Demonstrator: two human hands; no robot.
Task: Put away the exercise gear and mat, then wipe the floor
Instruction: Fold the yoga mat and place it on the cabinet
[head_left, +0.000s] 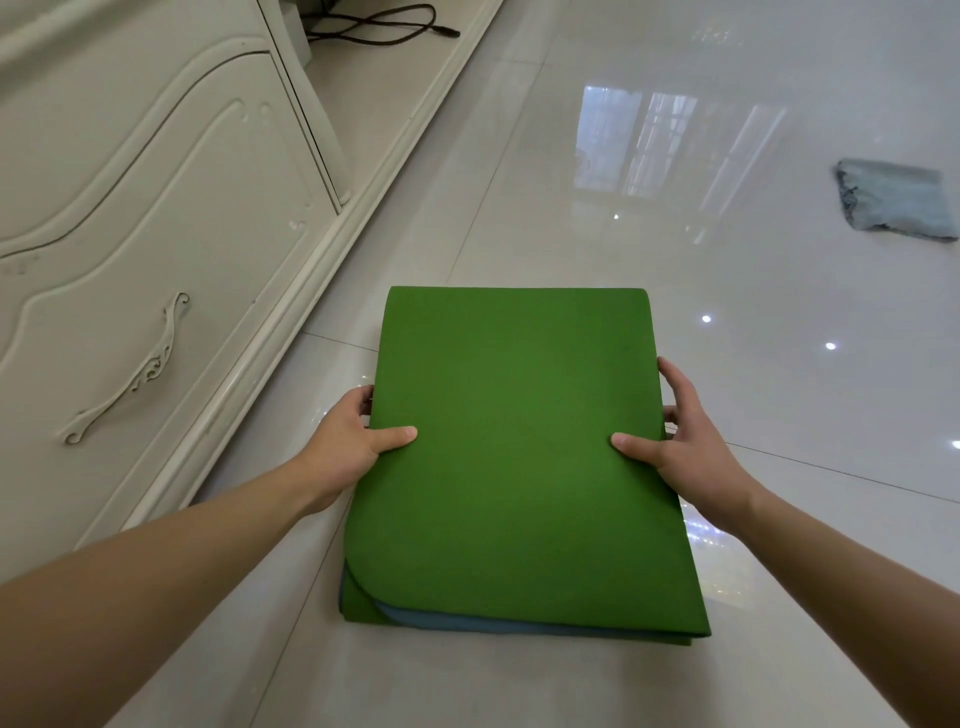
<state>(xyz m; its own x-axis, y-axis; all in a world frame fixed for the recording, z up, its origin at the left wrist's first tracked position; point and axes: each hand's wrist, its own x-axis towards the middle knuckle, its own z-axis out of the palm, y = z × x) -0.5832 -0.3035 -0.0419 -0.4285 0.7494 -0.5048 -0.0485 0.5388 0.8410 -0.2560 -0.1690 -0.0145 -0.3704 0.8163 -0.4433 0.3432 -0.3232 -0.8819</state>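
Folded mat (519, 441) between cabinet (145, 208) and cloth (893, 200)

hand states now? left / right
Left hand: grips the left edge of the folded green mat.
Right hand: grips its right edge.

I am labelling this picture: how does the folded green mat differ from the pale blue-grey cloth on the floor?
The folded green mat is smooth and neatly squared; the pale blue-grey cloth is rumpled. The left hand and right hand hold the mat by its sides; nothing touches the cloth, lying farther off. Both are flat and roughly rectangular.
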